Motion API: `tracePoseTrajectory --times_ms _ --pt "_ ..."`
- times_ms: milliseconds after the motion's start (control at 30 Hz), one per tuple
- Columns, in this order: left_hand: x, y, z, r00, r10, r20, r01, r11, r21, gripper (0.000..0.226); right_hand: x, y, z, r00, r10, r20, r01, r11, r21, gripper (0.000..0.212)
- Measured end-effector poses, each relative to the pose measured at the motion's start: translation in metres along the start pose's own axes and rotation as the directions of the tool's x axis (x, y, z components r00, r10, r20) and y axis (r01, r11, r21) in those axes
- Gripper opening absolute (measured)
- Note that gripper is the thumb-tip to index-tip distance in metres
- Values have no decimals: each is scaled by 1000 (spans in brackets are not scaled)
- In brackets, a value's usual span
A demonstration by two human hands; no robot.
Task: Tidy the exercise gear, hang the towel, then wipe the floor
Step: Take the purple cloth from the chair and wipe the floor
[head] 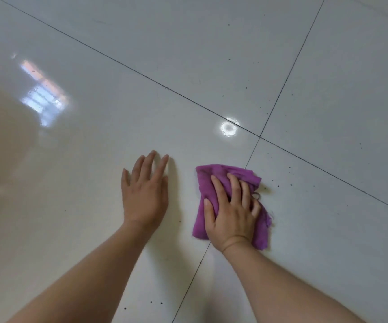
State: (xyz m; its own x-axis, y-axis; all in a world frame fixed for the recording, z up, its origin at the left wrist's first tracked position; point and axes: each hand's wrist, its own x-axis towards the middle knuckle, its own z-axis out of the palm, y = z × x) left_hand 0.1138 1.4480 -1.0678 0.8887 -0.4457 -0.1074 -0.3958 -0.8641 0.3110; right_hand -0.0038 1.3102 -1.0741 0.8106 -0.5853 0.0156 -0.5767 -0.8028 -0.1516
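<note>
A crumpled purple cloth (208, 183) lies on the glossy white tiled floor (211, 54), across a dark grout line. My right hand (231, 212) lies on top of the cloth with its fingers spread and slightly bent, pressing it to the tile. My left hand (145, 194) rests flat on the bare floor just left of the cloth, fingers straight, holding nothing.
Small dark specks of dirt (264, 188) lie scattered on the tiles to the right of the cloth and further back. A few more specks (151, 301) sit near my forearms. Dark grout lines (165, 87) cross the floor.
</note>
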Motion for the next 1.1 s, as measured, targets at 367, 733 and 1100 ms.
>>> tracePoseTrajectory --times_ms 367,733,1100 --pt "-109 3 21 995 97 35 -99 994 52 52 -5 4 3 999 -18 -33 20 998 67 54" --pt "-120 33 15 999 8 44 -14 990 137 49 -142 121 -8 986 19 -166 3 991 131 41" --pt "-238 144 48 914 260 313 -306 946 107 68 -217 187 -25 971 180 -156 -166 981 97 44"
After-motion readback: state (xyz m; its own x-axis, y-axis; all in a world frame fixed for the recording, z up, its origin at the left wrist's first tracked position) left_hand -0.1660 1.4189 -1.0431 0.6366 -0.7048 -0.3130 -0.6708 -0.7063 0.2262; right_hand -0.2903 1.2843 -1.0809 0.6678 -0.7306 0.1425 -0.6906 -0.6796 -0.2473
